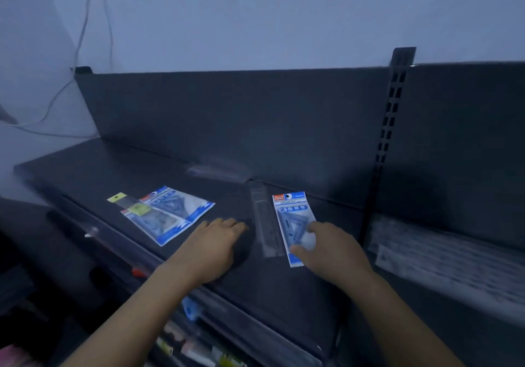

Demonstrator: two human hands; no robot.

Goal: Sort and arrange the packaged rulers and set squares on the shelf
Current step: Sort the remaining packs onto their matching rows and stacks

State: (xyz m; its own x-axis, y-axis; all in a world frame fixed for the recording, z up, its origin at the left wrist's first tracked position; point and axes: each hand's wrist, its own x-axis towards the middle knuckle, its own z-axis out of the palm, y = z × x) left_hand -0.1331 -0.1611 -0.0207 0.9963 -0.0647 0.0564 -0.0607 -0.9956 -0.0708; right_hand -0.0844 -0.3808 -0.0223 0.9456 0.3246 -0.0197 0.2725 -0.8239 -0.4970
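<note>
Blue-and-white set-square packet (294, 226) lies flat on dark grey metal shelf (113, 167), long axis running front to back, header card toward the back panel. Right hand (329, 248) rests on its near half, fingers spread, thumb at the lower left edge; no closed grip. Clear plastic ruler sleeve (264, 219) lies just beside it on the left, parallel. Left hand (216, 243) is flat on bare shelf, palm down, holding nothing. Two overlapping blue packets (167, 213) sit angled further left, a yellow-tagged clear sleeve (127, 203) across them. Open shelf behind and left. Dim room, pale wall.
</note>
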